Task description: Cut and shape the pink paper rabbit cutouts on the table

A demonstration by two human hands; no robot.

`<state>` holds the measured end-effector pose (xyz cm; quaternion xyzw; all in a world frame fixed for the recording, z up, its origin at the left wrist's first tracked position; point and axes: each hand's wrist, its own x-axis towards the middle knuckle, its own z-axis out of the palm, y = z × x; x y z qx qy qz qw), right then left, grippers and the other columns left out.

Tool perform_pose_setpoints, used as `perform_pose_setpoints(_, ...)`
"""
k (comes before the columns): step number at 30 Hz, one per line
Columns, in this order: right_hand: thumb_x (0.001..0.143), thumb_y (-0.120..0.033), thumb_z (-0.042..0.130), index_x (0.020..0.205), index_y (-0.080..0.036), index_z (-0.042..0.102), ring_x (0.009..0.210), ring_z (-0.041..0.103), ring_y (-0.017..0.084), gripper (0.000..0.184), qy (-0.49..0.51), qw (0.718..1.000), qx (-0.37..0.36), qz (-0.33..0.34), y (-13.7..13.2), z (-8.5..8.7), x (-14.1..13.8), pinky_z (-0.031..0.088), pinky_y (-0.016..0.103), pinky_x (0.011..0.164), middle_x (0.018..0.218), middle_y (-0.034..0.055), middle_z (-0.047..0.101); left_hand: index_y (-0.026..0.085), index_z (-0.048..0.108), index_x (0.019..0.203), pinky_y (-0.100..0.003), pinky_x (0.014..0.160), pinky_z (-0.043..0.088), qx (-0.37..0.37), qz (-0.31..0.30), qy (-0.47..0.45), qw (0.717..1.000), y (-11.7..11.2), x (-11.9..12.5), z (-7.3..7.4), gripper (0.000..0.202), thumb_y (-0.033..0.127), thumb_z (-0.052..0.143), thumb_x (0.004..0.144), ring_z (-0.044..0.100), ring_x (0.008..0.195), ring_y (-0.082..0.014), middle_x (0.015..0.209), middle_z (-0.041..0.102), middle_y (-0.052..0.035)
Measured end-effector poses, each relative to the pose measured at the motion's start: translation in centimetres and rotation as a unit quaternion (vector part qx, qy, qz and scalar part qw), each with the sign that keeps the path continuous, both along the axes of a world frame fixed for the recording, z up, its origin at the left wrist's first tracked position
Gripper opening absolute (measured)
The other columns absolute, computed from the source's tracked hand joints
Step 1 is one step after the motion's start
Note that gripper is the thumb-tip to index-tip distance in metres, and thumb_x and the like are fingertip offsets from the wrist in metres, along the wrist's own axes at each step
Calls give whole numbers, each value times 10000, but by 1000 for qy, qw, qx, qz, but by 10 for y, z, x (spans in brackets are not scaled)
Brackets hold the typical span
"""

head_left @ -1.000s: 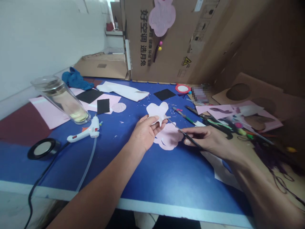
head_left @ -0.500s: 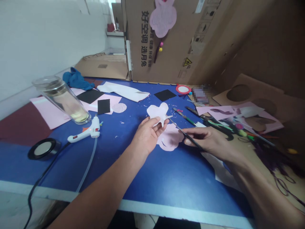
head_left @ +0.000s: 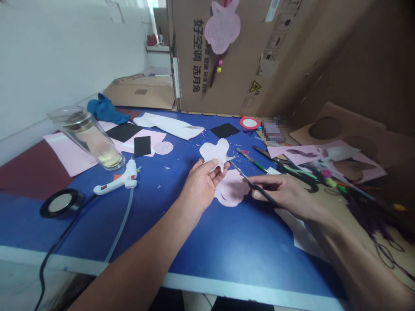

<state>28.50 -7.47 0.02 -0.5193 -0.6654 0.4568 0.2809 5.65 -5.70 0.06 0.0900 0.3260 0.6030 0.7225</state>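
My left hand [head_left: 204, 183] pinches a small pale pink, petal-shaped paper piece [head_left: 215, 151] between thumb and fingers, above the table. A narrow strip of it sticks out on the right side. My right hand [head_left: 279, 188] grips a slim black-handled tool [head_left: 261, 192] with a thin metal tip; whether it is a craft knife or scissors I cannot tell. Its tip meets the paper's lower right edge, close to my left fingertips. Beneath both hands lies a larger pink scalloped paper shape [head_left: 231, 190] with a curved slit, partly covered by my left hand.
On the left are a glass bottle [head_left: 92, 138], a white glue gun [head_left: 118, 179] with its cord, and black tape [head_left: 61, 203]. Brushes [head_left: 251, 160], cut pink paper [head_left: 324, 155] and cardboard lie right. A cardboard wall [head_left: 227, 95] rises behind, with a pink paper ornament [head_left: 222, 30].
The view has shifted very slightly. Both hands, the paper piece and the tool tip stay almost where they were.
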Motion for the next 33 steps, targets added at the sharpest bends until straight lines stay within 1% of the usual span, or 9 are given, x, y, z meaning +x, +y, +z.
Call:
perform_pose_setpoints(4,722,-601,879,1125,-240,867,766,669,223,541,-1,1000,-4,-9,0,-1,-2,552,319,631,950,80,803,146,646,927,-279,788,619,2,4,-12,1000,-1,1,-1,212,19,760,801,785,837,-214,916,774,-100)
perform_pose_setpoints(7,706,-587,885,1104,-230,870,731,642,202,534,5,1000,-19,-20,0,-2,-3,531,317,629,949,78,798,153,655,921,-280,804,619,0,9,-24,1000,-1,2,-1,226,20,778,786,784,865,-217,900,766,-83)
perform_pose_setpoints(13,691,-548,903,1110,-238,866,679,575,167,522,22,998,-47,-38,-1,-2,-6,479,302,618,842,44,761,135,672,921,-279,812,618,-33,11,-43,998,-4,4,2,184,1,744,818,786,891,-224,990,775,-113)
perform_pose_setpoints(17,684,-554,911,1107,-239,868,699,574,168,529,27,998,-50,-41,-1,-4,-7,464,299,629,876,48,763,144,676,894,-261,803,615,-60,22,-59,996,-4,6,4,170,-7,725,834,787,896,-220,907,759,-81)
perform_pose_setpoints(19,680,-552,918,1105,-240,868,712,579,168,530,37,997,-53,-42,-1,-4,-8,465,298,642,888,47,763,145,683,894,-255,806,615,-65,24,-63,996,-4,6,4,163,-6,716,842,786,899,-213,901,756,-82)
perform_pose_setpoints(21,674,-546,926,1092,-237,871,696,566,157,523,50,996,-57,-45,-2,-4,-9,463,294,643,844,37,746,138,689,896,-246,799,614,-64,23,-63,996,-5,7,4,147,-1,710,853,787,901,-209,924,759,-93)
perform_pose_setpoints(24,667,-543,930,1085,-221,871,637,518,135,530,71,994,-67,-51,-2,-4,-11,452,291,621,726,14,689,131,695,905,-224,772,610,-56,22,-62,996,-6,7,3,126,12,708,867,788,891,-201,950,763,-101)
perform_pose_setpoints(26,663,-540,931,1091,-212,868,620,501,130,543,80,992,-74,-59,-3,-4,-13,453,294,614,697,9,669,131,695,903,-217,766,610,-50,24,-62,996,-6,7,2,122,14,709,869,787,878,-195,946,762,-99)
perform_pose_setpoints(33,641,-546,937,1108,-212,862,662,555,144,579,88,990,-77,-76,-5,-8,-15,480,294,623,782,36,726,132,687,892,-214,750,609,-57,29,-65,996,-4,7,1,126,12,715,861,785,881,-198,926,748,-99)
